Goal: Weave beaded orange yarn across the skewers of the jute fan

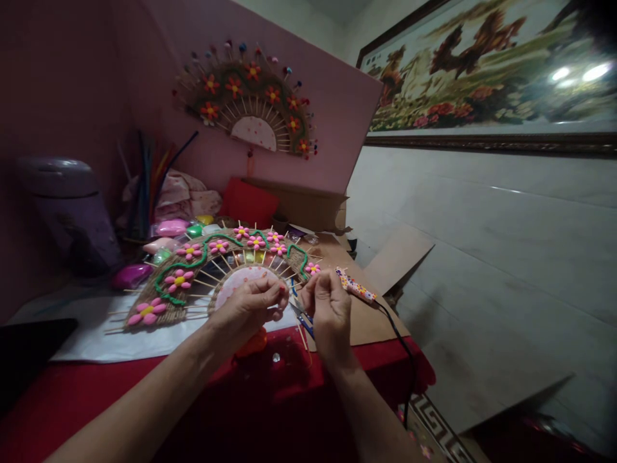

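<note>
My left hand [258, 299] is closed in a pinch over the front of the fan-shaped craft, with a tiny reddish spot at its fingertips; what it grips is too small to name. Close beside it, my right hand [330, 315] is also pinched, its fingertips hiding whatever they hold. The fan [166, 315] lies on the table, made of sticks and twine with pink clay flowers [147, 312] and a green wavy strip [205, 247]. Below my left hand sits a lump of orange clay [252, 344]. Blue-handled scissors [304, 319] lie partly behind my right hand.
A flower-patterned glue gun [355, 287] with a black cord [403, 347] lies on cardboard [371, 328] at right. A small clear piece [276, 357] rests on the red cloth [202, 411]. Bagged clay [131, 276] lies at left; a finished-looking fan [234, 87] hangs behind.
</note>
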